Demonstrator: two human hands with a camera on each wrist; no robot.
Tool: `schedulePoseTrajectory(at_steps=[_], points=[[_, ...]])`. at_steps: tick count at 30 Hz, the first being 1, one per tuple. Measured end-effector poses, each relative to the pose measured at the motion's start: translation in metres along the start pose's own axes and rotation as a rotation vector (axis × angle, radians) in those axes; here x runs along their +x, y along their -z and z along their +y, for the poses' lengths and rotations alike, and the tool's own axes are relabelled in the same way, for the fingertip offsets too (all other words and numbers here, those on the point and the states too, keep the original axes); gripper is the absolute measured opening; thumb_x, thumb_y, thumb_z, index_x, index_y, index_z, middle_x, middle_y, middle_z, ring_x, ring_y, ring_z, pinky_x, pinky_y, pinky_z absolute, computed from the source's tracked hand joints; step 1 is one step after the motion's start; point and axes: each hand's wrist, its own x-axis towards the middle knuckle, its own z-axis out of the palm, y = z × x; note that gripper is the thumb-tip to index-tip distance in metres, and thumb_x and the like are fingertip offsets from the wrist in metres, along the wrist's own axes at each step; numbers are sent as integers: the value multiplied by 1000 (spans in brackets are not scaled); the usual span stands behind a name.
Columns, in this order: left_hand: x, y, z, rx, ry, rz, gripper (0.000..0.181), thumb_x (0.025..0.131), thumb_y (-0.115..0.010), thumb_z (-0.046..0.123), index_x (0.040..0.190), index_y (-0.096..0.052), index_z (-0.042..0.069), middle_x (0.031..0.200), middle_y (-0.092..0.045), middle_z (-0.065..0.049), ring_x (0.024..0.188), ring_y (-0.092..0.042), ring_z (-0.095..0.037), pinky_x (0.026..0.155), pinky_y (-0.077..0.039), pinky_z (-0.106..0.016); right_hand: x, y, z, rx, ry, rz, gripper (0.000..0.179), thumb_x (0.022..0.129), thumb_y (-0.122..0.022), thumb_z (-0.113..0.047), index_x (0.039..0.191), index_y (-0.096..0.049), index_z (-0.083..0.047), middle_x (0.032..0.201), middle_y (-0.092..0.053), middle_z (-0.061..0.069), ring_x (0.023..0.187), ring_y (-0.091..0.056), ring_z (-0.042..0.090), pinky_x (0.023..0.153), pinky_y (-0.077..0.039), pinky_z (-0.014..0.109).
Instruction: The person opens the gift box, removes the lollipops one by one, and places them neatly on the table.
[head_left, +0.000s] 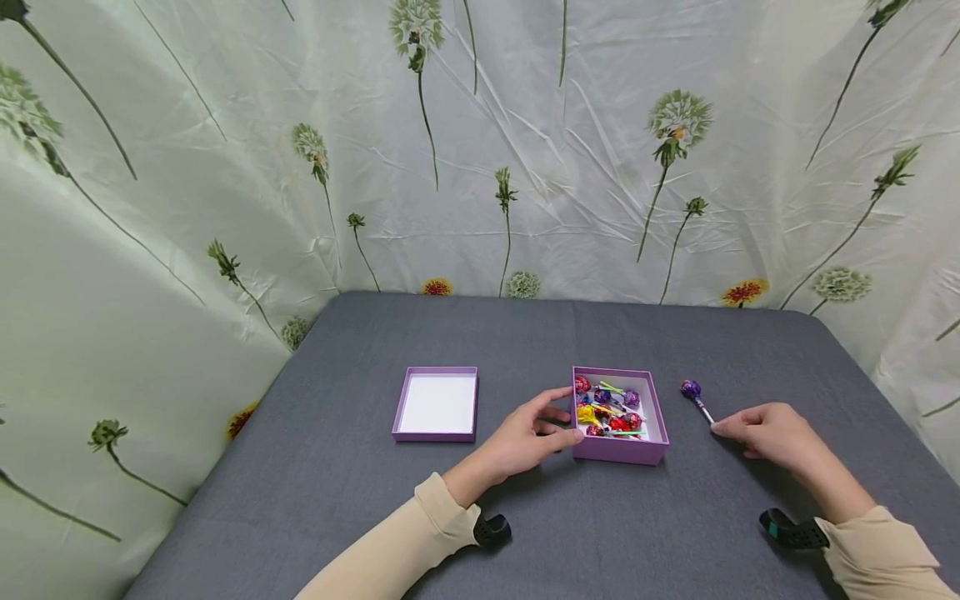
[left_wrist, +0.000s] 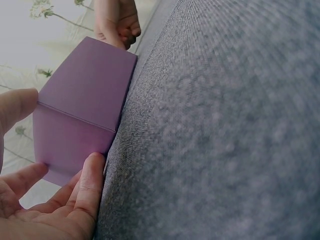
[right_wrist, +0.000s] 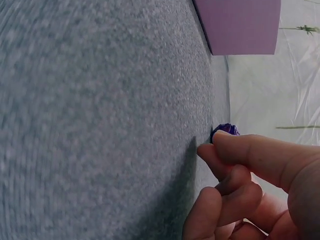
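An open purple box (head_left: 621,451) holds several wrapped lollipops (head_left: 607,408). My left hand (head_left: 517,437) rests against its left side; in the left wrist view the fingertips (left_wrist: 92,172) touch the wall and the thumb is at a corner. To the right of the box, my right hand (head_left: 776,433) pinches the end of the white stick of a purple-wrapped lollipop (head_left: 691,389), whose head points away from me. In the right wrist view the thumb and forefinger hide most of that lollipop, and only its wrapped head (right_wrist: 226,128) shows.
Left of the box lies a purple lid (head_left: 435,437) with its white inside up. Grey cloth (head_left: 322,500) covers the table. A pale curtain with dandelion prints (head_left: 480,150) hangs along the back and sides.
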Motion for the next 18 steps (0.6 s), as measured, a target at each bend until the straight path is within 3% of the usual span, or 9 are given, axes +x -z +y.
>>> schedulePoseTrajectory(at_steps=[18], points=[[0,1,-1,-4,6,-5,64,101,-78,32,159,-51,33,138,-68,-5,114,-68,-16,84,-51,-33,5,-10,-5,61,50,-39,28,101,-73,-26,96,-79,0,68,-51,-11,65,-49,3,62,-48,23]])
